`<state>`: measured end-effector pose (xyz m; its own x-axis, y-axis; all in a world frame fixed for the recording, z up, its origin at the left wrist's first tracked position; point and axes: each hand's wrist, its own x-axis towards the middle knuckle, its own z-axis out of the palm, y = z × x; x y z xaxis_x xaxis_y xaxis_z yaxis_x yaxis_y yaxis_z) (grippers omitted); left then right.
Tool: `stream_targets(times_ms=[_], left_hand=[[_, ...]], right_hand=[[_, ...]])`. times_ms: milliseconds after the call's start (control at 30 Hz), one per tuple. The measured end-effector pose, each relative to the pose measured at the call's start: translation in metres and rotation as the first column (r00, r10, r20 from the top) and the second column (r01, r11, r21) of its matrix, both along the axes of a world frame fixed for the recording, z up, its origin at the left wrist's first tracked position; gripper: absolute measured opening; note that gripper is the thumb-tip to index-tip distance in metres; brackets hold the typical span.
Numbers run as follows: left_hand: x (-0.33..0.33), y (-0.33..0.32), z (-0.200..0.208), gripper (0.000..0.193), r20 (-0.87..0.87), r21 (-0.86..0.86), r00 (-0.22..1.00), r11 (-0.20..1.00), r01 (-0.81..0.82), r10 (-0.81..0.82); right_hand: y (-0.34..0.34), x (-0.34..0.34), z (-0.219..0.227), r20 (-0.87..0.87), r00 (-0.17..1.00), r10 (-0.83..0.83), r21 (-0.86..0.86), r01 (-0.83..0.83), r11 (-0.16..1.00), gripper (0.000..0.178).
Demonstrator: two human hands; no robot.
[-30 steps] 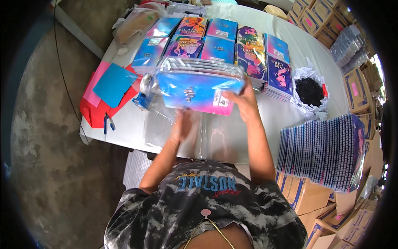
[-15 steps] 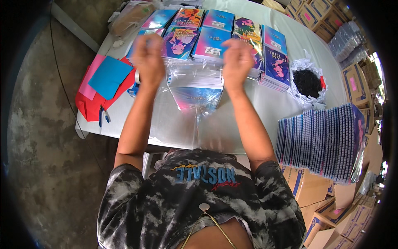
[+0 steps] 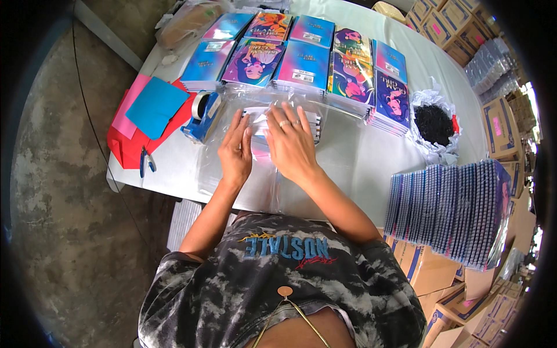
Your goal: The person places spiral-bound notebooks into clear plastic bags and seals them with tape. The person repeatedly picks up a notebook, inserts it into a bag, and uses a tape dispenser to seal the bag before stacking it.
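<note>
A stack of notebooks (image 3: 317, 129) in a clear plastic bag (image 3: 212, 168) sits at the near middle of the table, its white page edges partly showing. My right hand (image 3: 292, 146) lies over the stack, its fingers stretched out on the plastic. Beside it, my left hand (image 3: 235, 153) rests at the stack's left side with fingers extended, touching the film. Neither hand grips anything. My hands hide much of the stack. Just beyond stand rows of piled notebooks (image 3: 302, 61) with blue-pink and illustrated covers.
Left of the bag is a blue tape dispenser (image 3: 197, 126); farther left lie coloured sheets (image 3: 155, 107) and pens (image 3: 146, 162). On the right are a paper-lined holder of black shreds (image 3: 433, 124) and a tall spiral notebook stack (image 3: 447, 214). Cardboard boxes (image 3: 426, 267) stand beyond the table edge.
Both hands have come down and closer together, from raised and apart above the bag to flat on it. The tape dispenser, mostly hidden behind my left arm before, now shows.
</note>
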<state>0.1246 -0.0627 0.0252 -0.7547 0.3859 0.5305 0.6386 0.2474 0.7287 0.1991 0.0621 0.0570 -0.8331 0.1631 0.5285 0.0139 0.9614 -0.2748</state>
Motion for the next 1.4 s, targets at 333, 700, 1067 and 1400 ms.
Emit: stream_targets(times_ms=[333, 700, 1067, 1400], left_hand=[[0.031, 0.025, 0.025, 0.042, -0.377, -0.497, 0.92, 0.862, -0.101, -0.11], [-0.049, 0.047, 0.084, 0.058, -0.357, -0.209, 0.93, 0.978, 0.014, -0.09], [0.009, 0.024, 0.024, 0.028, -0.389, -0.335, 0.853, 0.916, 0.222, -0.349], [-0.131, -0.084, -0.019, 0.04, -0.096, -0.352, 0.838, 0.769, -0.534, 0.537]], right_hand=[[0.01, 0.037, -0.024, -0.291, 0.858, -0.424, -0.434, 0.277, 0.857, 0.042], [0.004, 0.028, -0.022, -0.131, 0.991, -0.036, -0.024, 0.033, 0.999, 0.036], [0.002, 0.016, -0.031, -0.47, 0.857, -0.211, -0.441, -0.021, 0.897, 0.036], [0.011, 0.019, -0.045, -0.479, 0.877, -0.038, -0.154, -0.042, 0.987, 0.016]])
